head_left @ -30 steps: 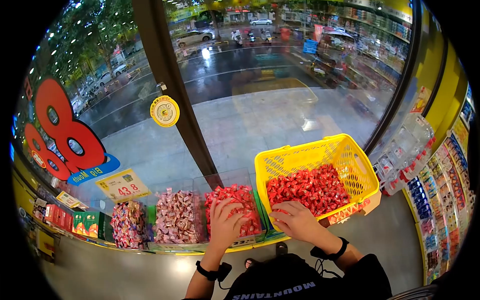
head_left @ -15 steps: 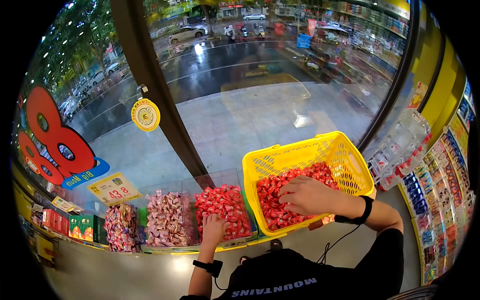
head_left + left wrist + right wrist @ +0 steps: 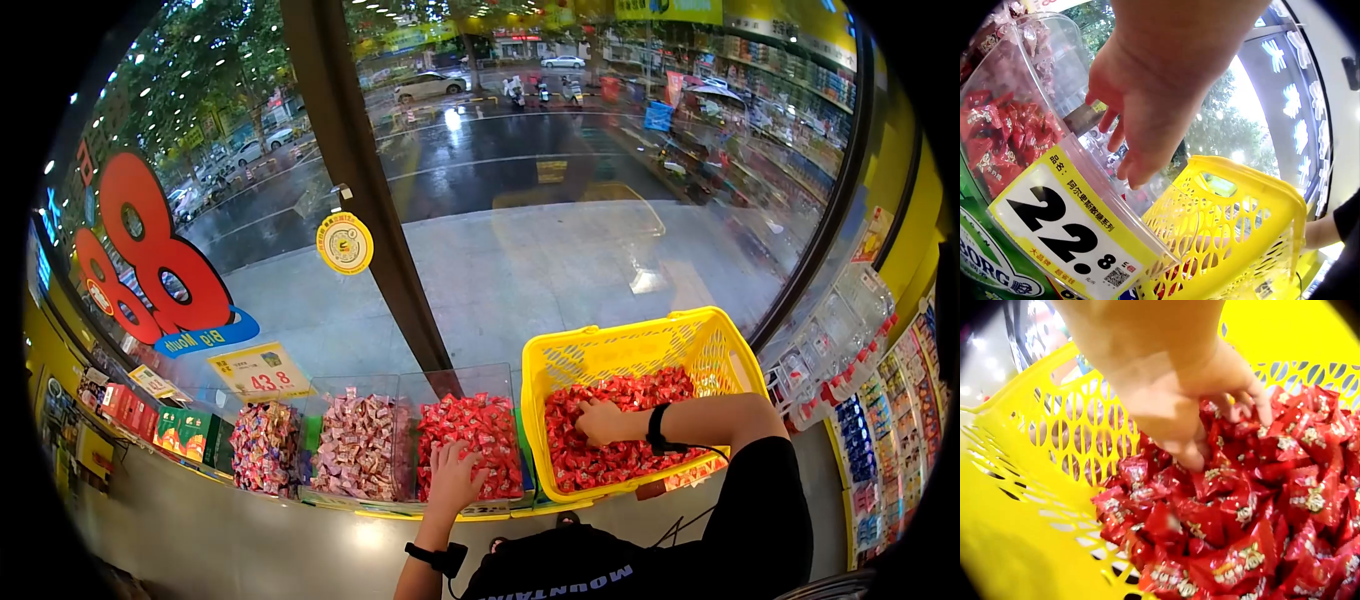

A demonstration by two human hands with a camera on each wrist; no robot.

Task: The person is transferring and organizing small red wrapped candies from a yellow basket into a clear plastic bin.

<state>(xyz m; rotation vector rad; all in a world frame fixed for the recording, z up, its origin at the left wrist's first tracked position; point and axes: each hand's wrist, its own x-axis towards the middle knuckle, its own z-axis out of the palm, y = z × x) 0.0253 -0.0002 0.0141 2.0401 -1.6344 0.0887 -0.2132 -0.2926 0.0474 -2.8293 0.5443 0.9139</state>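
In the head view, the left hand [image 3: 453, 478] is held left of the yellow basket [image 3: 533, 400], over a clear bin [image 3: 495, 381] filled with red candies [image 3: 470, 418]; its fingers are spread and relaxed. The right hand [image 3: 603, 422] is lowered inside the basket, where wrapped sweets [image 3: 575, 455] are heaped. Further left of the basket, pink candies [image 3: 355, 445] are kept in another bin. In the left wrist view, the left hand's fingers are loosely bent, and a price sign [image 3: 1069, 228] is fixed to the bin beside the basket. In the right wrist view, sweets inside the basket are touched by the right hand's parted, slightly bent fingers.
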